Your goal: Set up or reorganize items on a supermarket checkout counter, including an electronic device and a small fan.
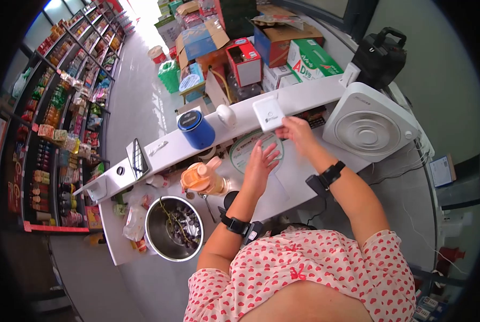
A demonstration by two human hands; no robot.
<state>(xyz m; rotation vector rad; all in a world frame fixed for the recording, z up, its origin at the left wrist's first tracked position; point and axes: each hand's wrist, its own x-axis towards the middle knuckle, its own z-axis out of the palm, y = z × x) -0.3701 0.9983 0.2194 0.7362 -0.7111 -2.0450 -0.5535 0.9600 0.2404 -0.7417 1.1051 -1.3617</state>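
Near field: my patterned top (304, 252) and, at each wrist, a black strapped device. A dark cord (319, 213) hangs below the right one; a reach could snag it if it is attached, which I cannot tell.

My left hand (261, 165) is raised over the lower counter (296, 185), palm turned inward, its fingers slightly apart and holding nothing. Beside its forearm stand an orange-topped pitcher (203, 180) and, farther left, a steel bowl (148, 234) of dark grapes; a leftward swing of that elbow or forearm could tip the pitcher and spill whatever it holds.

My right hand (299, 134) has thumb and fingers clamped on the near right corner of a white square case (268, 111). The case lies in view against the raised ledge (301, 98); whether it touches the ledge or is held just above is perhaps beyond what this angle shows. Gripped by one corner, with no support from the left, it could pivot or slip, striking the ledge edge or dropping to the lower counter.

On the ledge, left of the case, stand a white mug (226, 115) and a blue canister (197, 131); a sideways sweep could knock the mug off. Beyond are piled cartons (201, 40).
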